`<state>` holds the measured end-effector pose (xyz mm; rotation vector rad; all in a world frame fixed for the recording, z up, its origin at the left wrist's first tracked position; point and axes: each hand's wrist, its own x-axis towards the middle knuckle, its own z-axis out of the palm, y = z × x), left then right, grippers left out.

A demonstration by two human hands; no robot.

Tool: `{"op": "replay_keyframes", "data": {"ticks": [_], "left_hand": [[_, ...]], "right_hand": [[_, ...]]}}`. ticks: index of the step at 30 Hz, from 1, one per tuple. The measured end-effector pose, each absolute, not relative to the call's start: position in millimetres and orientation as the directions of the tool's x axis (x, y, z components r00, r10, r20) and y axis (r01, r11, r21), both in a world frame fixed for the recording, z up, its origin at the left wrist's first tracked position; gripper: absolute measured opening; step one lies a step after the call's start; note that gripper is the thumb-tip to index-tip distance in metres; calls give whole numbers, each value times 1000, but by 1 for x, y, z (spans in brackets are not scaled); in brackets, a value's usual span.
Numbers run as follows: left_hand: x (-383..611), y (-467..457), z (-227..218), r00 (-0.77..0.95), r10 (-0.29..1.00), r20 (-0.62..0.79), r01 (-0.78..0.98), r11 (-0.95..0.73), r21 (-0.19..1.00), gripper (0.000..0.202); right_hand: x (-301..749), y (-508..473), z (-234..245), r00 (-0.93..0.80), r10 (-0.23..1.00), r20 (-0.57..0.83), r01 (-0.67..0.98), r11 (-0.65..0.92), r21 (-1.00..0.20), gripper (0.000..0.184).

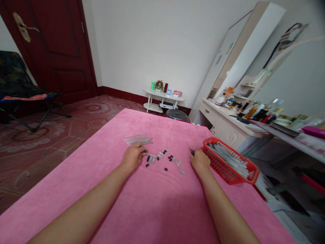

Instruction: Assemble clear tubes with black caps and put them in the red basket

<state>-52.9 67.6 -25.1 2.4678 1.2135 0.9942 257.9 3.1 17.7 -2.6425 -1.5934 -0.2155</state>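
Note:
My left hand [133, 156] is closed in a pinch, and a thin translucent tube [150, 154] points out to the right from its fingertips. Just beyond that hand lies a pile of thin translucent sticks [138, 139], roughly side by side. Between my hands, small black pieces [166, 169] and short clear caps [181, 171] are scattered on the pink cloth [157, 206]. My right hand [200, 162] is closed around a few thin dark pointed pieces [192, 151]; their exact kind is too small to make out. It rests beside the red basket [220, 169].
The basket holds many long translucent pen-like tubes [228, 156]. Past the table's far edge are a round dark-topped stool [177, 114] and a low white stand [164, 95]. A cluttered dressing table [223, 118] stands right, a folding chair [22, 88] left.

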Motion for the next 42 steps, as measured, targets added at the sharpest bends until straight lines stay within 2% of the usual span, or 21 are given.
{"op": "replay_keyframes", "data": {"ticks": [4, 7, 11, 14, 17, 20, 22, 24, 26, 28, 30, 33, 38, 42], "left_hand": [[-53, 62, -19, 331, 757, 563, 543, -641, 543, 15], [-51, 57, -15, 164, 792, 588, 393, -599, 698, 10], [-44, 50, -8, 30, 888, 460, 23, -460, 887, 13], [-39, 47, -4, 5, 943, 333, -220, -324, 920, 21], [-35, 44, -4, 52, 982, 181, -417, -143, 897, 29], [-31, 40, -6, 93, 993, 67, -509, -11, 861, 33], [-30, 37, -6, 115, 992, 58, -497, 7, 868, 33], [-30, 36, -6, 121, 985, 121, -409, -62, 910, 30], [-33, 35, -4, 110, 957, 268, -232, -238, 943, 26], [-36, 36, -1, 132, 887, 443, -1, -447, 895, 25], [-39, 36, 1, 200, 812, 548, 197, -582, 789, 29], [-42, 35, 1, 282, 753, 595, 369, -657, 657, 35], [-41, 34, -3, 348, 713, 609, 447, -697, 561, 36], [-40, 32, -2, 386, 696, 605, 480, -712, 513, 39]], "right_hand": [[260, 1, 18, 491, 863, 118, 866, -498, 39, 29], [260, 1, 20, 474, 875, 98, 877, -479, 45, 27], [256, -1, 21, 441, 891, 106, 892, -448, 51, 25], [249, -2, 25, 398, 908, 132, 914, -404, 26, 23], [231, -6, 33, 274, 936, 222, 961, -259, -93, 21], [203, -11, 41, 93, 966, 240, 932, 0, -362, 16], [184, -16, 45, 4, 968, 251, 834, 135, -534, 15], [170, -20, 49, -26, 955, 295, 747, 215, -630, 14], [163, -24, 53, -33, 938, 346, 687, 273, -674, 12], [163, -26, 59, -25, 917, 399, 657, 315, -685, 12], [167, -28, 66, -11, 892, 452, 657, 348, -669, 13], [173, -30, 76, -30, 858, 513, 710, 380, -593, 13], [181, -33, 87, -116, 854, 507, 850, 349, -394, 15], [184, -33, 89, -145, 872, 467, 901, 311, -301, 15]]}}
